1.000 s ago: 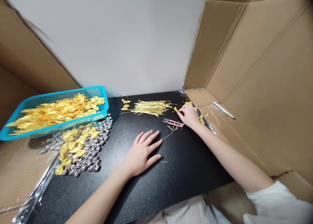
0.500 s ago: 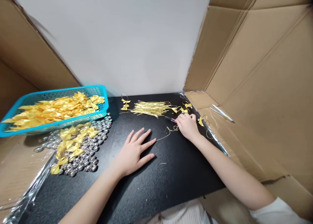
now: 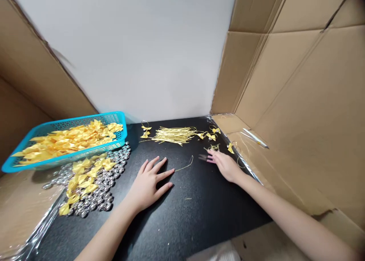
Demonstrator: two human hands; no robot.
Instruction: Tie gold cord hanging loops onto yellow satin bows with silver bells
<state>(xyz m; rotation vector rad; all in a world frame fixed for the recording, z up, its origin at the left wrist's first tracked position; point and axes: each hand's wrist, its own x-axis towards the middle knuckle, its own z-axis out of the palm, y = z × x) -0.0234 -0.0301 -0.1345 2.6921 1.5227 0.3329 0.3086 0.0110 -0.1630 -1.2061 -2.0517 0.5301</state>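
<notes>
My left hand (image 3: pixel 149 183) lies flat and open on the black table (image 3: pixel 185 219), fingers spread. A loose gold thread (image 3: pixel 185 166) lies just right of its fingertips. My right hand (image 3: pixel 225 164) is closed on small pink snips (image 3: pixel 203 158), which are blurred, their tip pointing left. Beyond it lie finished yellow bows with gold loops (image 3: pixel 212 135), and another such bow (image 3: pixel 230 147) is at the table's right edge. A bundle of cut gold threads (image 3: pixel 172 134) lies at the back centre, with one looped bow (image 3: pixel 146 131) to its left.
A turquoise basket (image 3: pixel 85 117) full of yellow bows stands at the back left. In front of it, a heap of silver beads (image 3: pixel 94 196) carries loose yellow bows (image 3: pixel 85 173). Cardboard walls (image 3: pixel 299 101) close in both sides. A white pen (image 3: pixel 255 137) lies on the right-hand cardboard.
My right hand drew back from the bows at the far right, came over the pink snips and took them up. My left hand stayed flat; the view tilted slightly.
</notes>
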